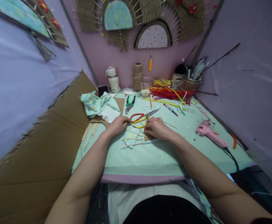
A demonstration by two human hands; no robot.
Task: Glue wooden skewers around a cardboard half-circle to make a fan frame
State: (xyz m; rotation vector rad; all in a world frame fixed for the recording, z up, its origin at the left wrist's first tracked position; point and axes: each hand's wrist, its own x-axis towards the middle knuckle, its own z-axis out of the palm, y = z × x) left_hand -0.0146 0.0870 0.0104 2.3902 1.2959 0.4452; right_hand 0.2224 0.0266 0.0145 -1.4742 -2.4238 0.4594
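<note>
Near edge of the pale green surface (147, 161): slender sticks (131, 145) fan out across a curved, pale patterned piece (128, 141), lying at the middle of the front half, between and slightly nearer than the two hands. The left hand (119, 125) is bent, its fingertips drawn together beside the far-left stick ends; whether it grips one cannot be told. The right hand (156, 128) curls downward over the sticks' right-hand ends, above a small brown piece (149, 137); its fingertips are hidden, so its grasp cannot be determined. At far left lies a loose group of sticks (92, 132); at right, a pink glue gun (212, 135) with a dark cord.

Just beyond the hands: scissors (152, 112) with red and yellow handles, blades pointing right. Farther: crumpled patterned fabric (95, 105), green-handled shears (128, 109), and a pen (170, 109). Toward the back: red and yellow fuzzy strips (166, 94), a clear cup (146, 83), a twine spool (138, 77), and a white bottle (114, 82). Rear wall: semicircular woven fans (153, 36).
</note>
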